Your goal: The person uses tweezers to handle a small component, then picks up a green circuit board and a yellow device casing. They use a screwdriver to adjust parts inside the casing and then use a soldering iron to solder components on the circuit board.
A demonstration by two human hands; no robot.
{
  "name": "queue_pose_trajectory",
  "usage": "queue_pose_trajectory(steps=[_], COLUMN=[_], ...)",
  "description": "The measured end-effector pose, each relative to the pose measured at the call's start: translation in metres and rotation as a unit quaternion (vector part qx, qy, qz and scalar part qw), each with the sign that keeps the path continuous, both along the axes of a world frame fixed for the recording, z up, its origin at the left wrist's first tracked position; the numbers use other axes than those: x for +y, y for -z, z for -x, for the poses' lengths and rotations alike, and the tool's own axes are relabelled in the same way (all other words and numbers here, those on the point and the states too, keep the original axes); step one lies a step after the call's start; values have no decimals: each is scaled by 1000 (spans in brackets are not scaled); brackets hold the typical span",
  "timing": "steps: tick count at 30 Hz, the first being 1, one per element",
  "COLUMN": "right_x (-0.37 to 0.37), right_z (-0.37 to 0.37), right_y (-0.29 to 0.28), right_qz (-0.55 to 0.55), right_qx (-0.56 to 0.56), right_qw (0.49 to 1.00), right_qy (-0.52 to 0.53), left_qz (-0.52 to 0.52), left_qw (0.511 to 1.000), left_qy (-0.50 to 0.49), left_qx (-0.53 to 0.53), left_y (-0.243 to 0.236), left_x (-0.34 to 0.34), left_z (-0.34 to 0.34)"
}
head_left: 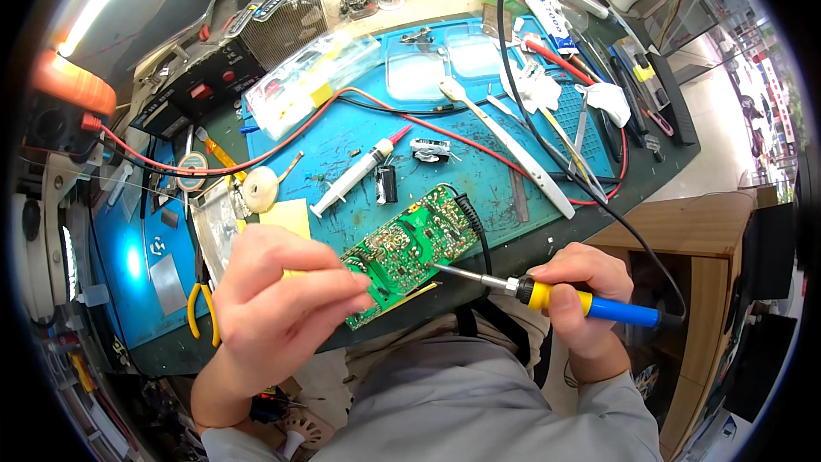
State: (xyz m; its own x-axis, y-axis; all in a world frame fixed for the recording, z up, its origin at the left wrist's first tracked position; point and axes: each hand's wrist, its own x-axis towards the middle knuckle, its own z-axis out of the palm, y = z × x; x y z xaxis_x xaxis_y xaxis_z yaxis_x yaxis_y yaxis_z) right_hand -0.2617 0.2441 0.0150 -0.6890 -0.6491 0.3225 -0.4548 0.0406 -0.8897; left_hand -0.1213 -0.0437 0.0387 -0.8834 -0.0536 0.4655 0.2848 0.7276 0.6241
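Blue work mat (487, 184) covers much of a dark, cluttered bench, and the green circuit board (409, 239) lies at its near edge, solder side up, slanting down toward the person's left. From the board's far right corner runs a black cable (469, 214) with a ribbed sleeve. Just beyond the board, two black cylindrical components (430, 151) (386, 185) lie loose, with a syringe (351, 178) to their left. Farther right of the board rests a white brush (513, 150).

To the right of the board, the right hand (586, 287) grips a blue and yellow soldering iron (536, 294), its tip at the board's near long side; whether it touches a joint is hard to tell. Over the board's left end, the left hand (278, 299) has thumb and fingers pinched together; I cannot tell whether anything thin is between them.

Judging by this, the step in hand is heating or touching up a solder joint. The next move seems to call for a steady tip on that one spot, clear of neighbouring joints, with the board kept from sliding.
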Motion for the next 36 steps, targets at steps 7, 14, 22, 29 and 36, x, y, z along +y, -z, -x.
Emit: queue_pose_trajectory(steps=[7,14,22,29,36], right_x=[5,7,3,2,3], right_z=[0,-2,-3,-5,-6], right_y=[0,6,7,8,16], right_qz=[42,20,17,35,48], right_qx=[-2,2,-12,-30,-72], right_qw=[999,1000,1000,999,996], right_qy=[29,9,0,11,35], left_qz=[-17,60,27,-2,-19], left_qw=[986,933,902,928,970], left_qy=[51,111,94,80,-143], left_qx=[-157,-338,-420,-363,-196], left_y=[-35,-36,-33,-40,-5], left_x=[0,-20,-22,-22,-26], left_z=[-56,-104,-120,-108,-96])
